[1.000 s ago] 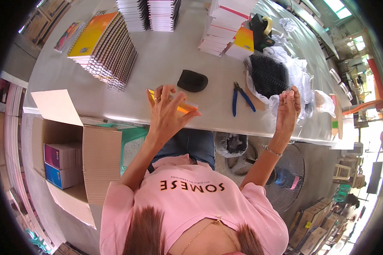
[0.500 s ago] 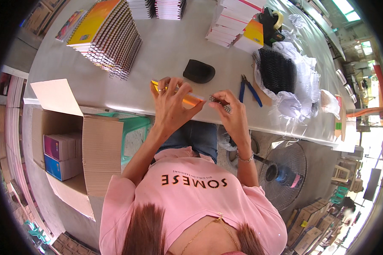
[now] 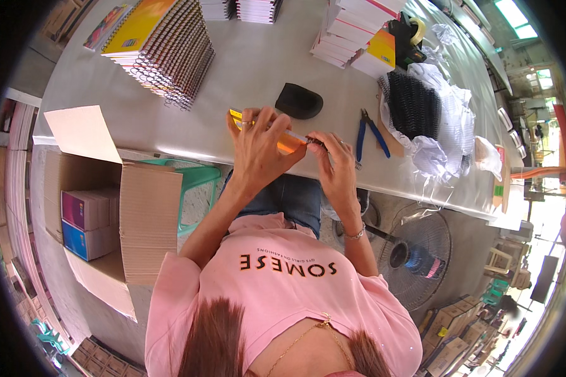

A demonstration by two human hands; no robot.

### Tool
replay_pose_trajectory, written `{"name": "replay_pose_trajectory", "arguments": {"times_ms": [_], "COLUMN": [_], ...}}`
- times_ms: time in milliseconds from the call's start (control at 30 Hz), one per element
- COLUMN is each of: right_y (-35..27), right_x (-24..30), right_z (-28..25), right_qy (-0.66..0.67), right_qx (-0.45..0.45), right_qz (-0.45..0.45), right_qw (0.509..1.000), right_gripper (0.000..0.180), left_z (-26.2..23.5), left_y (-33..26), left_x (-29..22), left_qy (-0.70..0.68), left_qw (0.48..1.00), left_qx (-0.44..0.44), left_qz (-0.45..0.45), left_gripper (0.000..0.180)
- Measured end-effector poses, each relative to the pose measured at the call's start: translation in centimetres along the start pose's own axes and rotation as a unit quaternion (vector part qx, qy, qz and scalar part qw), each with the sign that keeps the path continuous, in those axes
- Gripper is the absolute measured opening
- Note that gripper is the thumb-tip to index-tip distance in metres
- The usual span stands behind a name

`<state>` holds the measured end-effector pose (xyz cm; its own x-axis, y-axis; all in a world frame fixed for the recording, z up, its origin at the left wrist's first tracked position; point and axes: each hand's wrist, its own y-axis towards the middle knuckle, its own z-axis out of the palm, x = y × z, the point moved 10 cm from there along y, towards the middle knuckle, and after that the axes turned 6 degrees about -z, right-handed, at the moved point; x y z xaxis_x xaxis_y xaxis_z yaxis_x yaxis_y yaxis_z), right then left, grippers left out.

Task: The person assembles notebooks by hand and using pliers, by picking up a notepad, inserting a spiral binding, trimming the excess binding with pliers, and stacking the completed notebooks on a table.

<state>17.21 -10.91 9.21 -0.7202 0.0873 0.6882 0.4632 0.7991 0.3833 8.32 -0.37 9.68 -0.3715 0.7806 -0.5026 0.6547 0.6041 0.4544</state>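
Note:
My left hand [image 3: 258,143] grips a yellow-and-orange notebook [image 3: 289,144] on edge at the table's front side, its fingers over the top and the thumb along the near face. A dark binding coil [image 3: 316,142] is pinched in my right hand [image 3: 337,164], its end against the notebook's right corner. Whether the coil has entered any holes is too small to tell. Just beyond my hands lies a black rounded pad [image 3: 299,101]. Blue-handled cutting pliers [image 3: 371,137] rest to the right of my right hand.
Spiral-bound notebooks [image 3: 163,50] are stacked at the left. Unbound booklets [image 3: 352,31] stand at the back, near a tape dispenser [image 3: 409,39]. Black coils [image 3: 412,103] lie on white wrapping at the right. Below the table are an open carton [image 3: 149,220], a green stool [image 3: 198,188] and a fan [image 3: 415,251].
My right hand has moved left, bringing the coil from a short gap away up to the notebook's corner. My left hand keeps its grip on the notebook.

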Motion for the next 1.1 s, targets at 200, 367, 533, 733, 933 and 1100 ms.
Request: {"name": "replay_pose_trajectory", "arguments": {"times_ms": [200,367,533,733,933,1100], "right_y": [0.4,0.0,0.2,1.0,1.8,2.0], "right_x": [1.0,0.2,-0.4,0.7,1.1,1.1], "right_z": [-0.4,0.1,0.1,-0.4,-0.9,-0.3], "right_qy": [-0.010,0.001,0.026,-0.038,-0.064,-0.127], "right_qx": [-0.016,0.009,-0.012,-0.029,-0.043,-0.004], "right_qz": [-0.033,0.000,0.043,-0.004,-0.017,-0.038], "right_qw": [0.999,1.000,0.999,0.999,0.997,0.991], "right_gripper": [0.015,0.014,0.009,0.010,0.007,0.010], "left_z": [-0.2,0.3,0.6,-0.1,-1.4,-0.1], "left_y": [0.0,-0.2,-0.1,0.4,-0.1,-1.1], "left_x": [-0.1,0.2,0.3,1.4,3.3,4.3], "left_qy": [-0.001,0.002,0.027,-0.021,-0.147,-0.171], "left_qw": [1.000,1.000,0.999,0.998,0.984,0.976], "left_qx": [0.002,0.014,0.040,0.050,-0.052,-0.050], "left_qz": [0.009,-0.002,0.002,-0.023,-0.085,-0.123], "left_gripper": [0.038,0.040,0.041,0.045,0.050,0.054]}}
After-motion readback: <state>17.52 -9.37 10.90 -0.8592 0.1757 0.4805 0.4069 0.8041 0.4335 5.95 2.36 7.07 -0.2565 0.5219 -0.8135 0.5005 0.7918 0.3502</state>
